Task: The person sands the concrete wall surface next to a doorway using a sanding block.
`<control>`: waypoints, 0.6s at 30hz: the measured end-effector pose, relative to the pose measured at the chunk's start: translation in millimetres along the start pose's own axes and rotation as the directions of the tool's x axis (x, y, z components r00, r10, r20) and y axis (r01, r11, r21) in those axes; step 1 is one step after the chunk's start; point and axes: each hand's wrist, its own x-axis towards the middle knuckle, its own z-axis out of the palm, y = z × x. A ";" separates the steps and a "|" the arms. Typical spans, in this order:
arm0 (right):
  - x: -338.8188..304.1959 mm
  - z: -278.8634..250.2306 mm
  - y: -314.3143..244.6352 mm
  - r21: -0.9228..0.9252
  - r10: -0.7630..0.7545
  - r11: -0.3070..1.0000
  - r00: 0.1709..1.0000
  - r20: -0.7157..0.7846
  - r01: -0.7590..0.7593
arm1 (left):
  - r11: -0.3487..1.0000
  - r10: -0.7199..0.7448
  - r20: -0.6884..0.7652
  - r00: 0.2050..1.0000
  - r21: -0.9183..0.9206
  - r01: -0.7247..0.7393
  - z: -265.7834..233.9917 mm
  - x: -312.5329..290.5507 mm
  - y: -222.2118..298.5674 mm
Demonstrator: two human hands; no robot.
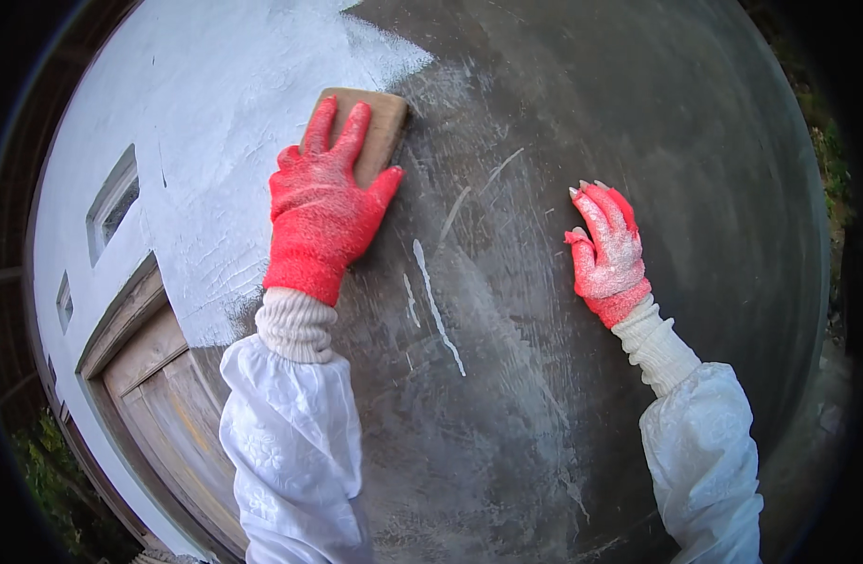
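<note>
My left hand, in a red glove dusted with white, presses a flat wooden block against the wall. Two fingers stretch over the block's face and the thumb lies by its lower right corner. The block sits at the boundary between the white coating and the bare dark grey wall. To the right, my right hand is open at the grey surface, fingers a little bent and holding nothing I can see. White powder covers its red glove, and the fingertips poke out through it. Whether its palm touches the wall is hidden.
Drips and streaks of white mark the grey wall between my arms. A weathered wooden door in a frame stands at the lower left, with a small recessed window above it. Green plants show at the lower left edge.
</note>
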 end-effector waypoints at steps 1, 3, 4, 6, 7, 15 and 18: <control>0.9 -1.0 0.6 0.013 0.005 1.000 1.000 -0.002 -0.005 | 0.997 -0.071 0.001 0.997 -0.018 0.071 -2.0 7.0 -0.7; -0.8 -2.7 3.1 0.024 0.003 1.000 1.000 -0.013 -0.002 | 0.994 0.094 -0.007 0.996 0.053 -0.093 -4.8 -11.5 19.8; -1.0 -2.0 2.8 0.029 0.000 1.000 1.000 -0.012 0.001 | 0.968 0.222 0.046 0.974 -0.133 -0.214 -7.4 -33.4 31.5; -3.2 -5.3 8.7 0.004 0.002 1.000 1.000 -0.005 -0.002 | 0.783 0.599 0.140 0.789 -0.311 -0.539 -6.2 -85.1 58.8; -4.0 -2.3 8.4 0.006 0.005 1.000 1.000 -0.003 -0.005 | 0.782 0.600 0.143 0.787 -0.312 -0.539 -4.7 -87.6 58.3; -0.4 -1.6 3.7 0.054 0.004 0.999 1.000 -0.021 -0.003 | 0.997 0.082 0.003 0.997 0.013 -0.082 -4.6 5.7 8.3; -5.7 -5.5 10.8 0.054 0.004 0.999 1.000 -0.025 -0.003 | 0.882 0.450 0.132 0.883 -0.222 -0.416 -7.7 -48.1 45.8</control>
